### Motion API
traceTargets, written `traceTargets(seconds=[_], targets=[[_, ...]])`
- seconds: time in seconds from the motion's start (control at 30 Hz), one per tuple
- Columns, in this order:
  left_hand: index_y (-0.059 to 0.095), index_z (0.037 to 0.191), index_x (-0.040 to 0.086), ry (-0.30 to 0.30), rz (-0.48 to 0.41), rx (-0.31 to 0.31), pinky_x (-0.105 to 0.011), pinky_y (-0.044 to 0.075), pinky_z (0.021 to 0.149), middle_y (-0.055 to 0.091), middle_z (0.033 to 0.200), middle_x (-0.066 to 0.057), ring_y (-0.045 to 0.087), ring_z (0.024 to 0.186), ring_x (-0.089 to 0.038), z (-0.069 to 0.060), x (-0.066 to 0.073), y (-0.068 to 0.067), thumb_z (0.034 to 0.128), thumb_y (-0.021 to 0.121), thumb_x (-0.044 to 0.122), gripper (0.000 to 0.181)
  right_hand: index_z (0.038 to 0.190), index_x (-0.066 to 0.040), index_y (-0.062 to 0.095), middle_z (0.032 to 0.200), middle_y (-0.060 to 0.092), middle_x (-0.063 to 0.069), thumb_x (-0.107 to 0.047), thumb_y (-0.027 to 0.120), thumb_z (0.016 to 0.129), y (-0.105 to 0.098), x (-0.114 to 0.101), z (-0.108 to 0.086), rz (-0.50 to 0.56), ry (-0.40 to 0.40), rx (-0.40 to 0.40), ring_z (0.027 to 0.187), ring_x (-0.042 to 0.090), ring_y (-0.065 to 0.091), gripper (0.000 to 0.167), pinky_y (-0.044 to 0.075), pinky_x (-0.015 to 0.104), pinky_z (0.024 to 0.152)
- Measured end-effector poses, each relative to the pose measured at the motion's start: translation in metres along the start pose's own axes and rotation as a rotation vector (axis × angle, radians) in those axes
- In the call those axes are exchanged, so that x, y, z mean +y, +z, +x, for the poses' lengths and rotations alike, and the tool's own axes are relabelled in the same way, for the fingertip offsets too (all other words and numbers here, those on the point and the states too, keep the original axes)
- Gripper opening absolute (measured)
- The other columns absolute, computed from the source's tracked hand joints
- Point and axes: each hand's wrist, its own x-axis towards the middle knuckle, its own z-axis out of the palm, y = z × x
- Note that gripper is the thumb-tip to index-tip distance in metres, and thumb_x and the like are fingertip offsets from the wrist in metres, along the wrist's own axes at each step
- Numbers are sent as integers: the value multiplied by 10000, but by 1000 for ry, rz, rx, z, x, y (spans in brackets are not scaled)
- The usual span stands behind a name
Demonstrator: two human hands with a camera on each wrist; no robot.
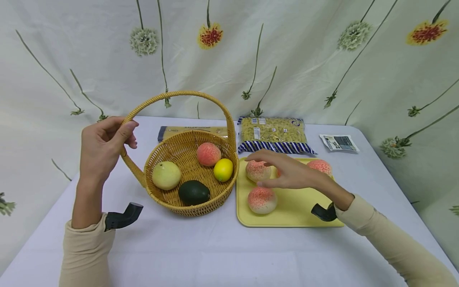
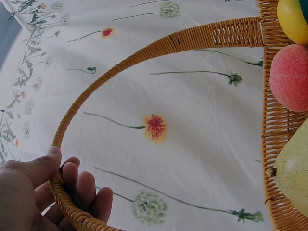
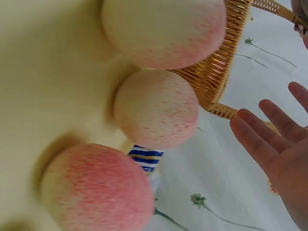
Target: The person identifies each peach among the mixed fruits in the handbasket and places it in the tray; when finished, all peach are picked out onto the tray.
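My left hand (image 1: 102,147) grips the left side of the arched handle (image 1: 183,93) of a wicker basket (image 1: 215,202). Inside the basket are a pale green pear (image 1: 166,175), a dark avocado (image 1: 194,193), a yellow lemon (image 1: 223,170) and a pink peach (image 1: 209,154). My right hand (image 1: 288,170) hovers over a yellow tray (image 1: 301,217) that bears several pink-and-white peaches (image 1: 262,200). In the right wrist view its fingers (image 3: 257,137) are spread and hold nothing. One peach on the tray is mostly hidden behind this hand.
Behind the tray lies a bag of pasta (image 1: 274,131) with blue-striped edges. A long flat package (image 1: 172,131) is partly hidden behind the basket. A small white packet (image 1: 338,142) lies at the back right. A flower-patterned cloth (image 1: 305,79) hangs behind the white table (image 1: 215,255).
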Motion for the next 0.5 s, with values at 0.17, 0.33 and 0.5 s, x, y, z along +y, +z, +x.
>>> traceTargets(seconds=[0.17,0.33,0.5], targets=[[688,998,-14,-1,0,2,-161,454,488,602,658,-17,573,531,-94,0,0,0,890,676,95,153,1427,-190,425,1477,397,5,-326,677,893,-6,-8,17,-64,-5,-23,1367,194,356,606,331,492,1078],[687,998,-15,2,12,1,-164,451,492,605,659,-17,571,532,-100,0,0,0,895,671,100,155,1453,-217,385,1505,359,2,-345,657,901,-10,-14,36,-98,-15,-63,1385,180,326,629,329,479,1082],[687,1002,-11,2,25,3,-162,455,491,603,652,-16,570,532,-103,0,1,0,897,668,104,156,1454,-171,389,1503,365,47,-344,663,892,-10,-20,56,-139,-43,-94,1355,210,375,648,363,474,1060]])
